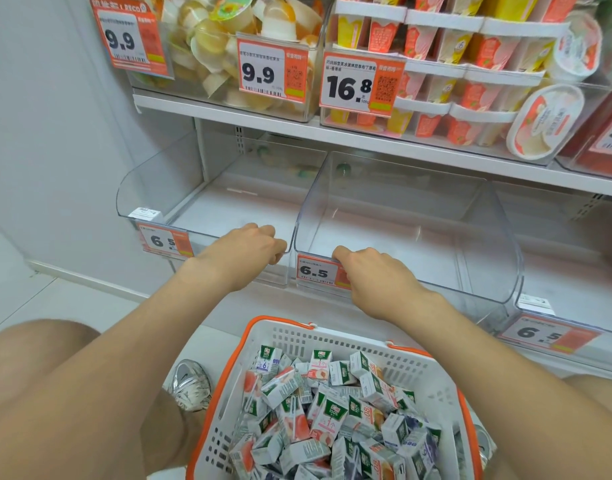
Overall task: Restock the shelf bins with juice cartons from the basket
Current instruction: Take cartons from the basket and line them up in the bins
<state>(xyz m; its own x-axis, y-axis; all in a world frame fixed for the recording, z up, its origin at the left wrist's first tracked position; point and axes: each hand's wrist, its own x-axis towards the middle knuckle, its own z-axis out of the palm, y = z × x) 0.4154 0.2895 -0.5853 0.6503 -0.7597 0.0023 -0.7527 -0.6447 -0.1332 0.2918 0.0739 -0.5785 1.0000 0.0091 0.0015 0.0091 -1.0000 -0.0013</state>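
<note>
A white basket with an orange rim [290, 344] stands on the floor below me, heaped with several small juice cartons [328, 417]. Above it on the low shelf sit clear plastic bins. My left hand [252, 247] grips the front lip of the left bin [152, 188], fingers curled over the edge. My right hand [370, 271] grips the front lip of the middle bin [488, 237], covering part of its 6.5 price tag. No cartons show inside either bin. A third bin [540, 327] lies to the right.
The upper shelf [228, 116] carries bins of jelly cups [211, 39] and boxed desserts [453, 64] behind price tags. A white wall panel closes the left side. My knees flank the basket, and a silver shoe [190, 382] rests left of it.
</note>
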